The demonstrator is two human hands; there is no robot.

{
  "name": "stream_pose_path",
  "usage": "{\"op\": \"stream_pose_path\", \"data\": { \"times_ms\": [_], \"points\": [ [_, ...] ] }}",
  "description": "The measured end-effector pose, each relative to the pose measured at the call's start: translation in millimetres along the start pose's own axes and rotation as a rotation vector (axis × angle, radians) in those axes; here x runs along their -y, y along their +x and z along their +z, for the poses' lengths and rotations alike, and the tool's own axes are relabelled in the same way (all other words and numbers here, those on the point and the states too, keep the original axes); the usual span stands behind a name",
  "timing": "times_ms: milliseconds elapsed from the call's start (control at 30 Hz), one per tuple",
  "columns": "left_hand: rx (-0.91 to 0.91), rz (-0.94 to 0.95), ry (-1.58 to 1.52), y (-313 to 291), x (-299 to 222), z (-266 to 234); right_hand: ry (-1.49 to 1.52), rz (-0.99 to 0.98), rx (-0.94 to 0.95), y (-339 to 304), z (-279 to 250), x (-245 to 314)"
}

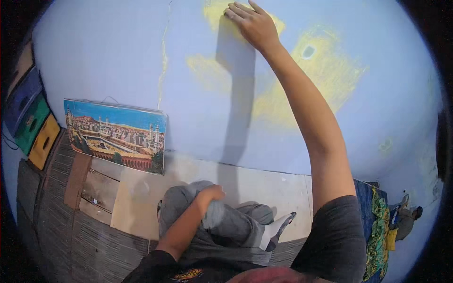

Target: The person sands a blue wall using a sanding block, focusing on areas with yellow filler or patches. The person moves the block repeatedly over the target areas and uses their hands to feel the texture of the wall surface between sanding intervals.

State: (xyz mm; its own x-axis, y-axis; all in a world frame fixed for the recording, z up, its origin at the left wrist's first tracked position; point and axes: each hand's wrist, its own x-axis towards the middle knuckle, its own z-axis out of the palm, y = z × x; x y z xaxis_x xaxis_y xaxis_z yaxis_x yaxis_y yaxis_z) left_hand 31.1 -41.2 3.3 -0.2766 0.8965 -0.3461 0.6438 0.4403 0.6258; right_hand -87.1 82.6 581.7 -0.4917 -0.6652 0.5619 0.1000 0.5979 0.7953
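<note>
The fingers (239, 11) of the right hand (255, 26) are straight and flattened against the pale lavender-blue painted wall (118, 52), one digit standing apart from the rest. They appear to touch the wall at a chalky yellow patch (214, 10) near its upper part; whether anything lies under the palm, I cannot tell. The left hand (213, 193) lies on a bent knee in grey cloth trousers (226, 226), its fingers turned away, so I cannot tell whether they are loose or curled.

The right forearm slants up across the wall, which rises directly in front of the person, and casts a long shadow below and to the left. Just beside that arm spreads a broader yellow area (330, 70) with a small pale oval spot (308, 52) in it. A thin yellowish crack (163, 68) runs down the wall farther left. Below it, a rectangular colour picture of a city with towers (115, 137) leans against the wall.

Under the legs lie a smooth beige board (134, 200) and dark ridged flooring (101, 245). At the far left stands a purple, green and yellow drawer unit (34, 120); at the right hangs a blue and green-yellow patterned cloth (377, 231).
</note>
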Motion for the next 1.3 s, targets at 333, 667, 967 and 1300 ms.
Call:
{"op": "stream_pose_path", "data": {
  "times_ms": [333, 667, 967, 1300],
  "points": [
    [-0.005, -0.016, -0.106, -28, -25, -28, -0.050, -0.025, -0.074, -61, 1, -26],
    [-0.093, -0.038, -0.082, -34, -19, -16, 0.019, 0.195, 0.008, -78, -19, -2],
    [0.212, -0.099, -0.053, -25, -15, -31, -0.098, -0.019, 0.141, 13, -16, -16],
    [0.046, 0.030, -0.126, -21, -8, -18, -0.124, 0.096, 0.174, -104, -27, -11]
  ]
}}
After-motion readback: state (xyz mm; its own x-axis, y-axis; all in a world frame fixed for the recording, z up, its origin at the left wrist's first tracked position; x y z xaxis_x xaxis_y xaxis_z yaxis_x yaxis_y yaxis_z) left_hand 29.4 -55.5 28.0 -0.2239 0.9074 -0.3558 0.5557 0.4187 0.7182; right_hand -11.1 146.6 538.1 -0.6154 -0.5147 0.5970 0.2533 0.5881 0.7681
